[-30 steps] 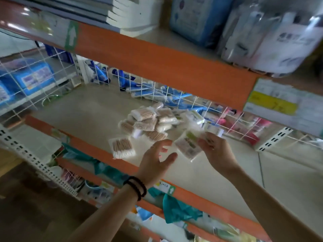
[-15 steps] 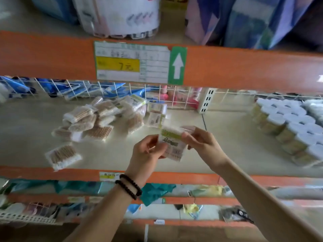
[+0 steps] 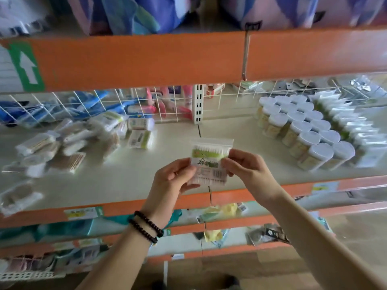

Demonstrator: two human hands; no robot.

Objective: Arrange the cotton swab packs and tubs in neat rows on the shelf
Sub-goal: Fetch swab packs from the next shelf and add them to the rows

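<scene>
Shelf (image 3: 125,185): cream deck with an orange front edge, backed by a white wire grid (image 3: 83,105). A white slotted upright (image 3: 198,105) stands at 12 o'clock from the hands, at the seam between two deck panels.

Loose cotton swab packs (image 3: 69,141) lie in a disordered heap at 10 o'clock from the hands, some overlapping, several blurred. Two green-labelled packs (image 3: 139,139) sit at the heap's right end, nearest the hands. One more pack (image 3: 18,195) lies apart near the front edge at 9 o'clock.

White-lidded tubs (image 3: 301,130) stand upright in diagonal rows at 2 o'clock, touching one another. Just beyond them, at 3 o'clock, is a row of clear bagged packs (image 3: 354,130); detail blurred.

Overhead, an orange shelf beam (image 3: 146,59) spans the view, with a green arrow label (image 3: 27,65) at its left.

Held pack (image 3: 209,162): a clear zip bag of cotton swabs with a green label, upright, above the front part of the shelf deck and not touching it. The left hand (image 3: 173,181) pinches its lower left edge, thumb on the face, fingers curled behind. The right hand (image 3: 249,170) pinches the right edge, thumb and forefinger closed on it. The bag's top strip stands clear above both hands. A black bead bracelet (image 3: 146,227) is on the left wrist.
</scene>
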